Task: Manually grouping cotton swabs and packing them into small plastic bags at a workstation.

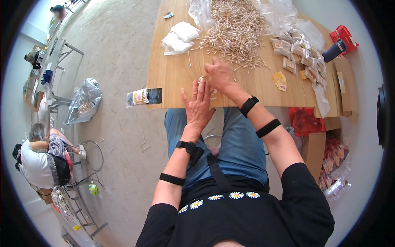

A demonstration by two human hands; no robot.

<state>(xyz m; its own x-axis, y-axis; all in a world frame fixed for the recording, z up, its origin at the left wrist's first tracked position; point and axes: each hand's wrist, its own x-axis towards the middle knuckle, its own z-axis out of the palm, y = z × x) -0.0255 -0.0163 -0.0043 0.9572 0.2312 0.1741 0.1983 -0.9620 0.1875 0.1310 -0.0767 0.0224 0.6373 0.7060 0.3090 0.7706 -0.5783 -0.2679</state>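
On the wooden desk [169, 78], my left hand [199, 105] lies flat, fingers straight, beside cotton swabs [213, 94]; my right hand [221, 76] curls near the swab pile [234, 31], its hold unclear.

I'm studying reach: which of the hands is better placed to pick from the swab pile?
Probably the right hand: it is nearer the swab pile, while the left hand sits lower, over the table's near edge.

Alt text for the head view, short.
A seated person's left hand lies flat on a wooden table beside a few cotton swabs, the right hand curled just beyond. Farther back is a large heap of loose swabs, with filled packs to its right.
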